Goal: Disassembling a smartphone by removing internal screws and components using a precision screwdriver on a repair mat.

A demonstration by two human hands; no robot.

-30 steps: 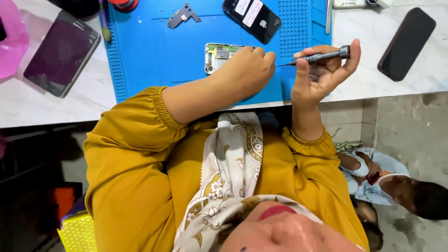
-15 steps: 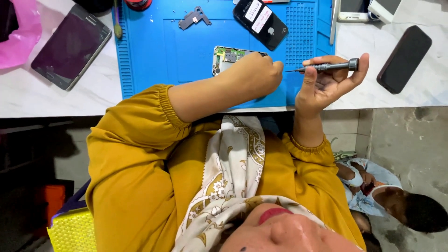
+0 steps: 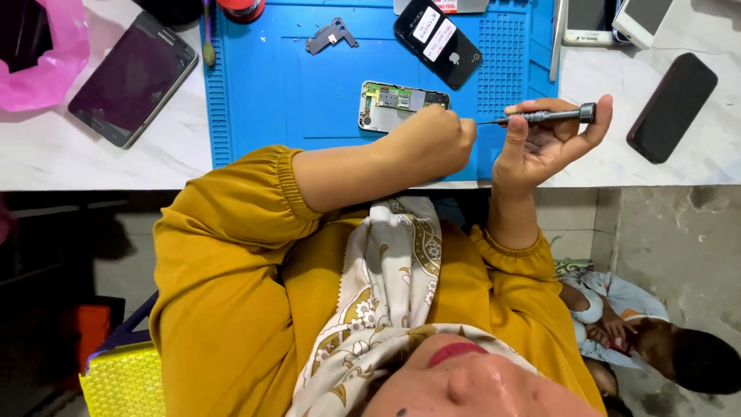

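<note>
Head view: right hand (image 3: 540, 147) fingers pinch a slim dark metal screwdriver (image 3: 544, 117), its tip meeting the curled left hand (image 3: 432, 143) fingers. They possibly pinch a screw. The opened silver phone (image 3: 401, 104) lies just beyond them. Best keep the blade level.

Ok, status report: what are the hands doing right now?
Right hand gripping screwdriver, held level. Left hand closed at its tip. Opened phone on blue mat, just beyond left hand.
</note>
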